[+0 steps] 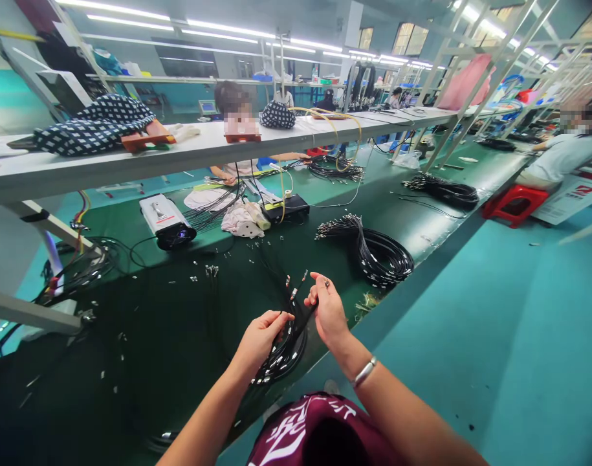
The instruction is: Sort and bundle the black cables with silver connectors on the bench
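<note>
Both my hands are over the near edge of the dark green bench, above a coiled bundle of black cables (285, 362) with white tags. My left hand (264, 333) is closed, thumb and fingers pinching a black cable. Close by on its right, my right hand (327, 307) is curled around a black cable, with a small metal end showing at the fingers. Several cable ends with metal connectors (294, 293) stick up just beyond and between the hands.
A larger black cable coil (385, 255) lies to the right, another coil (444, 191) farther off. A white-and-black device (167, 220) and a crumpled cloth (244, 219) sit ahead. A raised shelf (189, 152) crosses above the bench. Across it sits a person; a red stool (514, 202) stands right.
</note>
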Action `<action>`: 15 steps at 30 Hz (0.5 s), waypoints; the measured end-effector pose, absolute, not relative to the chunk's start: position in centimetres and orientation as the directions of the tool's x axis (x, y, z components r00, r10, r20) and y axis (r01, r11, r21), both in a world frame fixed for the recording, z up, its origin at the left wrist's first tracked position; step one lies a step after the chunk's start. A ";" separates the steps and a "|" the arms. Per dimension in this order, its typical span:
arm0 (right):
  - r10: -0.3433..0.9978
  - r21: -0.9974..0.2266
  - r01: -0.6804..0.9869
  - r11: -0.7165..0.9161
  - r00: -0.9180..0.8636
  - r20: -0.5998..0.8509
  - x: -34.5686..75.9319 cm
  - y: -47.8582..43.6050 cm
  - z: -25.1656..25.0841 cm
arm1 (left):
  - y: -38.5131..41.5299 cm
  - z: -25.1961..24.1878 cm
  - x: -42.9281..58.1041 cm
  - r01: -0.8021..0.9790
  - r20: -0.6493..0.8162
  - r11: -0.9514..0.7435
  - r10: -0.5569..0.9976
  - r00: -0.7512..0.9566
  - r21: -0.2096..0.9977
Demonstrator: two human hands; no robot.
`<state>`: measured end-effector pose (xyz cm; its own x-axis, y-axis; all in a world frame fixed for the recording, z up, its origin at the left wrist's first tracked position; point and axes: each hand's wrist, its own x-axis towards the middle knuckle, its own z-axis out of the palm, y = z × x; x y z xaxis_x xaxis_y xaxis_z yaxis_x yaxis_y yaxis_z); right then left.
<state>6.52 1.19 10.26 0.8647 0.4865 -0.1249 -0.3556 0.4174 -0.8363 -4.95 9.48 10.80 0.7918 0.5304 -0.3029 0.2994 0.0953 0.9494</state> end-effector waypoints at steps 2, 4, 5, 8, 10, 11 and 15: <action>0.503 -0.847 -0.350 0.400 0.856 -0.116 6.7 1.3 10.3 | 9.3 10.6 -4.9 0.320 -0.318 0.080 0.483 0.816 0.944; 0.510 -0.864 -0.333 0.377 0.853 -0.106 6.8 1.3 10.1 | 9.1 10.3 -4.8 0.338 -0.338 0.082 0.449 0.827 0.937; 0.507 -0.874 -0.321 0.365 0.856 -0.103 6.8 1.3 9.9 | 9.0 10.2 -4.8 0.345 -0.346 0.087 0.446 0.825 0.935; 0.466 -0.901 -0.290 0.323 0.877 -0.115 6.9 1.2 9.3 | 9.2 10.4 -4.6 0.317 -0.309 0.077 0.522 0.795 0.945; 0.447 -0.906 -0.300 0.300 0.883 -0.144 6.8 1.2 9.2 | 9.5 10.8 -4.3 0.285 -0.248 0.031 0.590 0.769 0.958; 0.452 -0.904 -0.310 0.294 0.879 -0.154 6.7 1.2 9.1 | 9.6 11.0 -4.1 0.278 -0.223 0.002 0.607 0.763 0.960; 0.502 -0.924 -0.273 0.267 0.858 -0.108 6.4 1.4 9.3 | 9.7 11.1 -3.4 0.296 -0.186 -0.089 0.600 0.778 0.951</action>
